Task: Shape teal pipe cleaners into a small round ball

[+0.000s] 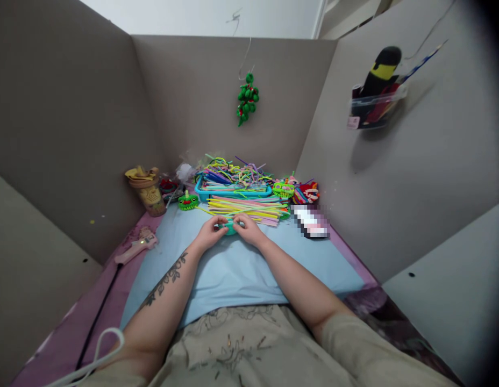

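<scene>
Between my hands, above the light blue cloth [237, 269], is a small teal-green piece [230, 228] that looks made of pipe cleaner. My left hand [213, 231] grips its left side with curled fingers. From the right, my right hand [248, 229] pinches the same piece, thumb and fingers closed. The fingers cover much of the piece, so its full shape is hidden. Just beyond my hands lies a row of yellow, pink and green pipe cleaners [245, 207]. A green pipe-cleaner figure [188, 201] sits to the left of them.
Behind stands a blue tray [233, 194] heaped with pipe cleaners. A pink glue gun [138, 247] with a black cord lies left, near a cup [147, 191]. A phone [311, 221] and colourful figures [306, 191] lie right. Grey panels enclose three sides; a holder [376, 110] hangs right.
</scene>
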`<action>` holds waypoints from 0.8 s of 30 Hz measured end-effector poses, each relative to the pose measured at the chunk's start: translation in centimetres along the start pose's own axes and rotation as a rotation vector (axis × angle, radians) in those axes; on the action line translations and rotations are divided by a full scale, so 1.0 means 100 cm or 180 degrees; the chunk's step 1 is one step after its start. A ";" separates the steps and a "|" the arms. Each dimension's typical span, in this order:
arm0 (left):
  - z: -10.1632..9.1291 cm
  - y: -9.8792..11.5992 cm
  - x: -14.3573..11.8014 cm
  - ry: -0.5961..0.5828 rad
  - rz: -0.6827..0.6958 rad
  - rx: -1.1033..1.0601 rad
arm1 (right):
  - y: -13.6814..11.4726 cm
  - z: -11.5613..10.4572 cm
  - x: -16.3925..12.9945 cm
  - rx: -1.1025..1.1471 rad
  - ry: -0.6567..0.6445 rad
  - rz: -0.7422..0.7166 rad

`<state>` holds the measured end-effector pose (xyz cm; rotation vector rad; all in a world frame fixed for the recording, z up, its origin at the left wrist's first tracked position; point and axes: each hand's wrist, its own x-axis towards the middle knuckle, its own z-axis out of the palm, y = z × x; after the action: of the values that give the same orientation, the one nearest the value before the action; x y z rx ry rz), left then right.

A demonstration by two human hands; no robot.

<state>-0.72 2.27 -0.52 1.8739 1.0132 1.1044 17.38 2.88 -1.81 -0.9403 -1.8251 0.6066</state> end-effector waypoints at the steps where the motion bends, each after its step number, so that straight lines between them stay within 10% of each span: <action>1: 0.000 0.000 0.000 0.0021 0.0002 -0.0032 | -0.001 0.000 0.000 0.0002 -0.0026 0.0004; 15: -0.004 -0.005 0.001 -0.0164 0.0094 0.0197 | -0.004 -0.003 -0.001 0.0195 -0.0229 0.0229; 24: -0.004 0.009 -0.003 -0.0102 0.0232 0.0624 | -0.038 -0.051 0.009 -0.0059 0.1265 -0.0077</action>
<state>-0.97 1.71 0.31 2.0922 1.0753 1.0447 20.57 1.47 3.60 -0.9719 -1.4857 0.3567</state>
